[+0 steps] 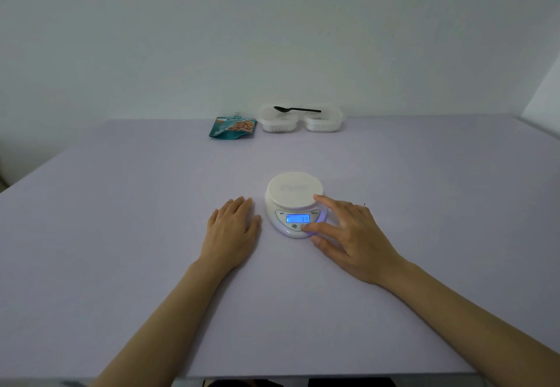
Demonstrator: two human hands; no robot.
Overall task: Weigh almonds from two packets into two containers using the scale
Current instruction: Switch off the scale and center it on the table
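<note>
At the scale's near end, right hand (348, 235): you are reaching in with the fingers spread and clamped on nothing, one fingertip (306, 228) pressing the button row under the display.
Left hand (231, 229): you are resting it flat on the table (121, 235) with the fingers together, just beside the scale and apart from it.
Digital kitchen scale (295, 188): it is sitting mid-table between your hands with a bare platform. Its long axis is running away from you, platform at the far end, lit display (298, 219) facing you.
Display: it is showing a non-zero figure, something like 39; the decimal mark is too small to tell.
Step in hand: you are probably zeroing or setting the scale. Press straight down and lightly. Another finger is lying close to the platform rim, and any touch there is likely upsetting the reading.
Almond packet (232, 127): it is lying at the far table edge, well apart from the scale, clipped top pointing at the wall. Only one is showing clearly.
Containers (278, 123): two are sitting side by side, right of the packet.
Black spoon (298, 110): it is lying across both, long axis left to right, bowl to the left.
</note>
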